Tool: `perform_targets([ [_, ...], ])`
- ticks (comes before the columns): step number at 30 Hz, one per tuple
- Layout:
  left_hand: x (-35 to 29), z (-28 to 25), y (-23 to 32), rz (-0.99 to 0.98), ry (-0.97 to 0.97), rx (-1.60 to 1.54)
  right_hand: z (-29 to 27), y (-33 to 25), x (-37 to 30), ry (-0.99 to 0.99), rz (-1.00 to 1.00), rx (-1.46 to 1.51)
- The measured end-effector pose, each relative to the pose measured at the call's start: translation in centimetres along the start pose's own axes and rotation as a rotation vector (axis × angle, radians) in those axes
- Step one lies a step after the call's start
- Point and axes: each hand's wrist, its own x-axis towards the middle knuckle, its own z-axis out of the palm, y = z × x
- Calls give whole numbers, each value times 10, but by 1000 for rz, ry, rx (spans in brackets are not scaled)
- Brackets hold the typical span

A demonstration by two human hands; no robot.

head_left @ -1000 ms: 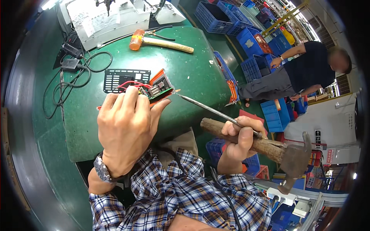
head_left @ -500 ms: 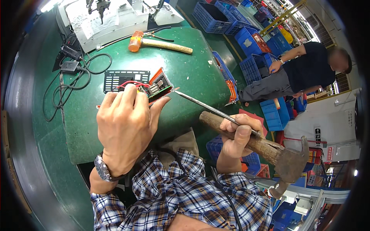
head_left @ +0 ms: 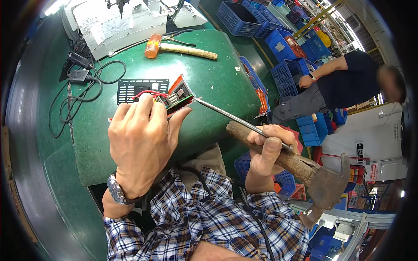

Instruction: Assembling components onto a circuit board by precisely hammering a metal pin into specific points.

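My left hand (head_left: 141,139), a watch at its wrist, is closed around an open orange-edged casing (head_left: 179,96) with a green circuit board and red wires. Its palm hides most of that piece. A black slotted plate (head_left: 130,89) lies just behind it on the bench. My right hand (head_left: 270,152) grips two tools together: a claw hammer (head_left: 326,188) by its worn, split wooden handle, head to the right, and a thin steel rod (head_left: 228,115) crossing over that handle. The rod's pointed tip is at the casing's right end; whether it touches, I cannot tell.
An orange-headed mallet (head_left: 187,49) and pliers (head_left: 183,42) lie toward the back of the green bench (head_left: 209,76). Black cables (head_left: 80,77) coil at the left. Past the right edge, a person (head_left: 344,82) stands among blue crates (head_left: 238,19).
The rod's tip has shifted slightly up and left along the casing's end. My left hand is nearly still. The other person has shifted a little, with one arm lower.
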Motion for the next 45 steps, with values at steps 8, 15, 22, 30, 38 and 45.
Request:
perform_targets([
  [8,2,0,-1,-5,2,-11,-1,2,2,-19,-110,-72],
  [15,-1,2,-3,-14,-8,-2,1,3,-1,-13,-119,-54],
  [22,0,2,-3,-10,7,-10,2,1,-2,4,-114,-70],
  [30,4,0,-3,-13,-16,-20,4,2,2,-2,-112,-64],
  [38,11,-5,-1,-44,-3,45,13,-7,13,-61,-79,-155],
  [45,46,25,9,160,14,-151,26,-18,43,-136,7,-231],
])
